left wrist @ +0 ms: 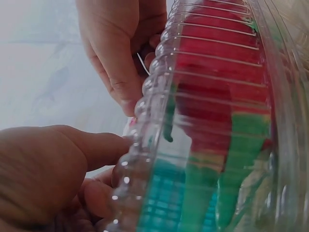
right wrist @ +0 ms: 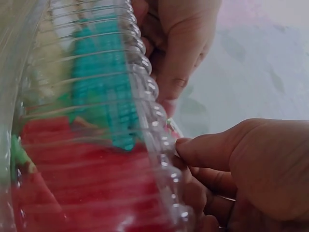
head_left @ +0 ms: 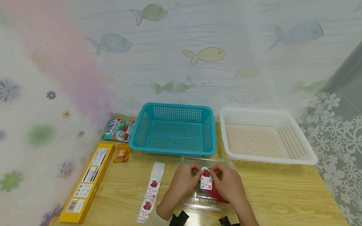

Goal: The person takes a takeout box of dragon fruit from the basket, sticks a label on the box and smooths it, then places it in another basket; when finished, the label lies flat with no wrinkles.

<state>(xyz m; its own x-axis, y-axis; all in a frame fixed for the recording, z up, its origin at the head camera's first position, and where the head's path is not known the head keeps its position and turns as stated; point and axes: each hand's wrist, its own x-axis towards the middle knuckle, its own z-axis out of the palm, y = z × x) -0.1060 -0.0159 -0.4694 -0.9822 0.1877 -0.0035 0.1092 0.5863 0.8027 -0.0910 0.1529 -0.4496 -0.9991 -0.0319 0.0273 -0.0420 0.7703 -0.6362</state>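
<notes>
The left hand (head_left: 185,179) and right hand (head_left: 230,183) pinch a sticker (head_left: 206,182) over a clear box (head_left: 195,204); a teal basket (head_left: 172,152) bars the desk's (head_left: 282,194) back edge, a yellow carton (head_left: 87,183) its left.

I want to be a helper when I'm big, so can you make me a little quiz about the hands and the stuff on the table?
1. Pick one: what do the left hand and the right hand pinch together?
A) the yellow box
B) a sticker
C) the candy bag

2. True or false: in the head view, the teal basket stands to the left of the white basket.

3. Count: how many printed stickers show on the strip that lies to the left of the clear plastic container?

Key: 1. B; 2. True; 3. Two.
</notes>
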